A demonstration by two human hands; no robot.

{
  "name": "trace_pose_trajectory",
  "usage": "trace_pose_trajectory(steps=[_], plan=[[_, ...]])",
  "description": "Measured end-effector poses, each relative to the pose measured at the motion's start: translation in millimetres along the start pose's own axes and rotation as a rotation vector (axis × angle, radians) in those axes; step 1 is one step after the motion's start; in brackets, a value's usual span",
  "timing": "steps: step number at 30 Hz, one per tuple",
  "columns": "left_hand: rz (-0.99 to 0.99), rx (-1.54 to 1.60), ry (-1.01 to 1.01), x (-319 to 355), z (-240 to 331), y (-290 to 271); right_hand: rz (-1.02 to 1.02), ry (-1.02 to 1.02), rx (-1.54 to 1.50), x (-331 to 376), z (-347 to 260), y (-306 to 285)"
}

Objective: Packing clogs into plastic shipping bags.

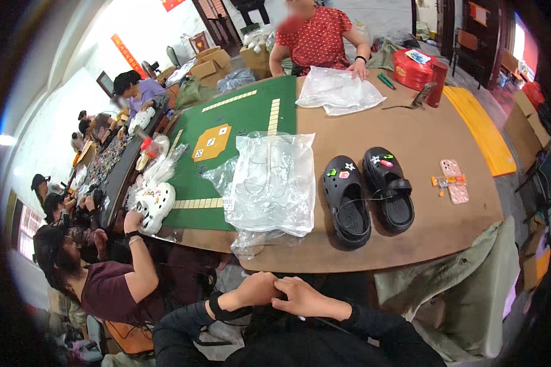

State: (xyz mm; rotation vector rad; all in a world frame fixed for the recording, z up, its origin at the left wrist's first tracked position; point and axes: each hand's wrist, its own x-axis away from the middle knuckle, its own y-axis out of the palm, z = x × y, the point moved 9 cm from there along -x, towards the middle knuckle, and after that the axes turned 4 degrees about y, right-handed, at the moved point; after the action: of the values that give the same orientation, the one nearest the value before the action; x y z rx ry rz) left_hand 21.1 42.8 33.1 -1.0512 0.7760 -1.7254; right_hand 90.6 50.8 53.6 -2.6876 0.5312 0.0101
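Observation:
Just off the near table edge, my left hand (257, 289) and my right hand (302, 298) meet, knuckles up. Both are closed, with fingers curled against each other. Whatever may be inside them is hidden. Beyond them on the brown table (422, 251) stand two black clogs, the left clog (347, 205) and the right clog (389, 191), toes pointing away. Coloured charms decorate their toes, and a thin line runs between the pair. Clear plastic bags (272, 183) lie left of the clogs, overlapping a green mat (190, 177).
A pink phone case (453, 174) with a small orange-and-clear item lies at the right. Across the table, a person in red (315, 37) rests a hand by another plastic bag (337, 88). Left, a person handles a white clog (156, 205). Red twine (411, 68) stands far right.

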Motion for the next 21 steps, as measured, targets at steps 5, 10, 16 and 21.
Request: trace_pose_trajectory(steps=[5, 10, 16, 21], plan=[[-0.074, 0.013, -0.146, 8.0, -16.8, 21.3, 0.025, 0.012, -0.008, 2.5, -1.5, 10.3], [-0.057, 0.097, -0.265, 11.5, -16.0, 8.7, 0.105, 0.021, 0.010, -3.2, -10.6, 5.7], [-0.004, 0.059, -0.241, 39.4, -12.6, -8.0, -0.065, -0.156, -0.047, -11.2, -23.3, 23.8], [0.207, 0.090, -0.202, 43.5, -31.7, -23.5, 0.100, -0.010, -0.100, -24.7, -30.2, 24.8]])
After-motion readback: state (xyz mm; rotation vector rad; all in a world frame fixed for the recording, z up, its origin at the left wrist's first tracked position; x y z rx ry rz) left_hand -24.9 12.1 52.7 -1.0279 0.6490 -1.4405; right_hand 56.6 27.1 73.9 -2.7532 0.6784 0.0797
